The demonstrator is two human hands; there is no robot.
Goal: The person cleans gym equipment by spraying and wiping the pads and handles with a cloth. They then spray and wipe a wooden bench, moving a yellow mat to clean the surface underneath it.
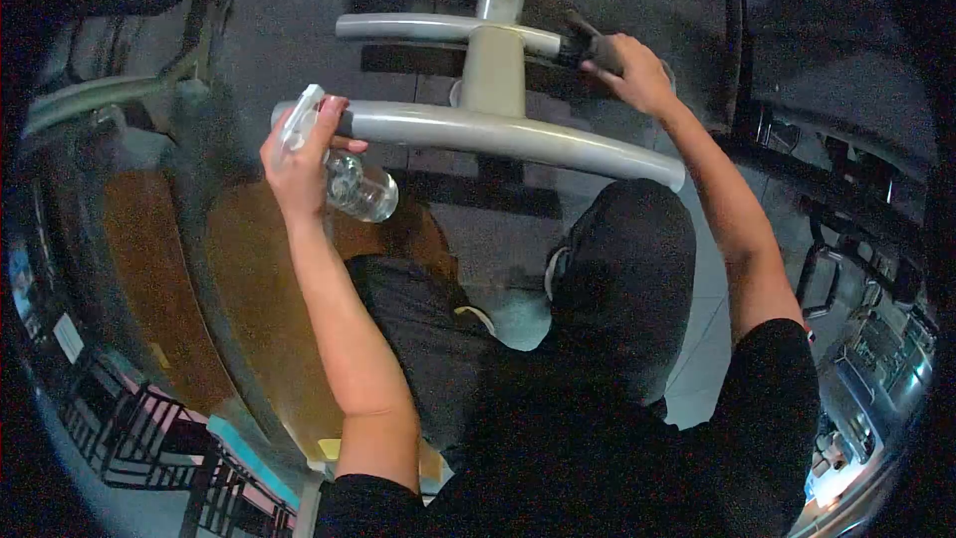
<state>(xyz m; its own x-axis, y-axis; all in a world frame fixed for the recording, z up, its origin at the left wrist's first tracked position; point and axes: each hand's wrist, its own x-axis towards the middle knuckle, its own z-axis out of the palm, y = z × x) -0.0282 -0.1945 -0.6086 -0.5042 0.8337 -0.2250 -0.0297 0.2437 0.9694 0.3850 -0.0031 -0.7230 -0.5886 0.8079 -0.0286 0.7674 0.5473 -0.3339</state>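
My left hand (pixel 304 155) is closed around a clear spray bottle (pixel 363 188) with a white trigger head, at the left end of the nearer curved grey bar (pixel 448 128). Farther off, my right hand (pixel 637 75) holds a dark cloth (pixel 602 55) against the right end of the shorter grey bar (pixel 408 25). Both bars join a beige-grey central post (pixel 495 70). The fingertips of my right hand are partly hidden by the cloth.
Brown panels (pixel 149 269) stand at the left, with black metal racks (pixel 119 429) below them. My knees, in dark trousers, are below the nearer bar. More equipment (pixel 876 359) is at the right edge. The floor is dark.
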